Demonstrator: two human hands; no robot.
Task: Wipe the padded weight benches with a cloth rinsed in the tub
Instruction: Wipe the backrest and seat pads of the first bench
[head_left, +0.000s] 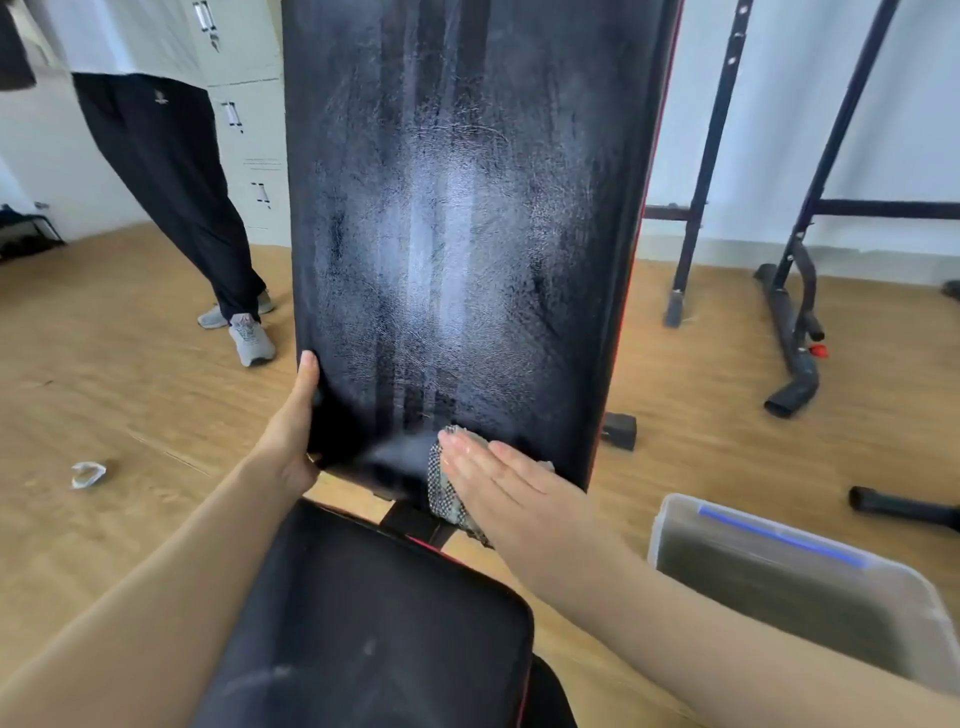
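1. Cloth (445, 496) lay at the lower edge of the back pad (457, 234), pressed under the straight fingers of the right hand (501, 480).
2. Left hand (293, 431) gripped that pad's left edge.
3. Streaky back pad seemed nearly wiped; seat pad (374, 623) apparently remained.

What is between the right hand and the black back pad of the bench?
The checked cloth lies there: the flat right hand presses it against the lower end of the back pad. The head view shows this.
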